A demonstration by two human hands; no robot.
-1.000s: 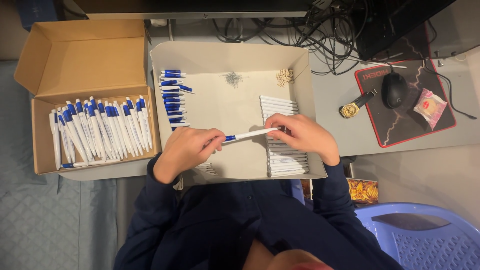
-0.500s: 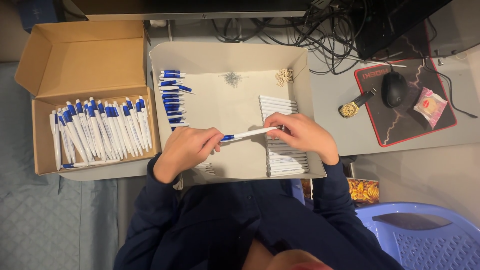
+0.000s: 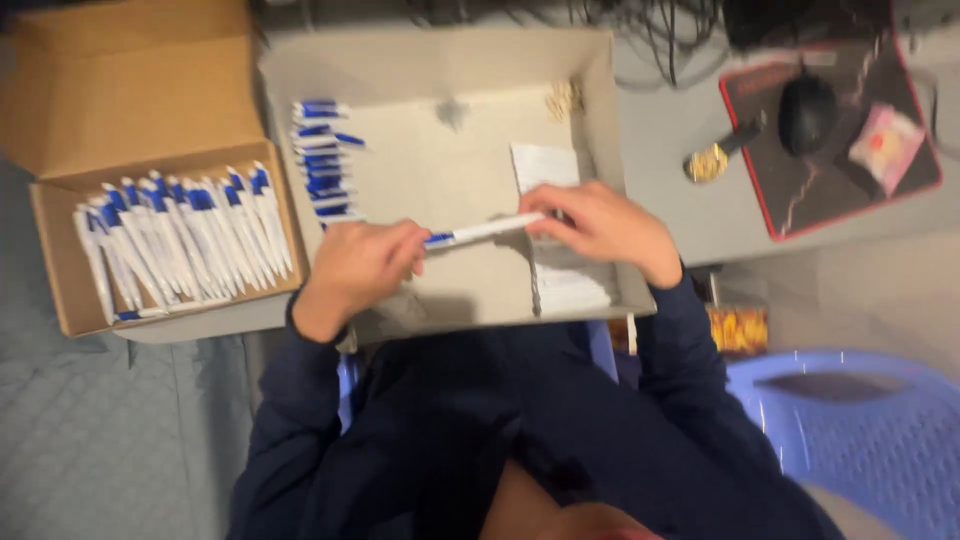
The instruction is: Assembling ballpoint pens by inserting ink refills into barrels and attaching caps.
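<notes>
Head view: both hands, left hand and right hand, pinch one white-and-blue pen over the grey tray; keep it level, push ends straight.

Tray mid-surface, pen parts along its left wall, pen over its middle. Box of pens at left edge. Mouse pad at right, mouse on it.

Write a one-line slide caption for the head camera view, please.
Both hands, left and right, hold a white-and-blue pen over a shallow grey tray, beside a cardboard box of pens.
</notes>
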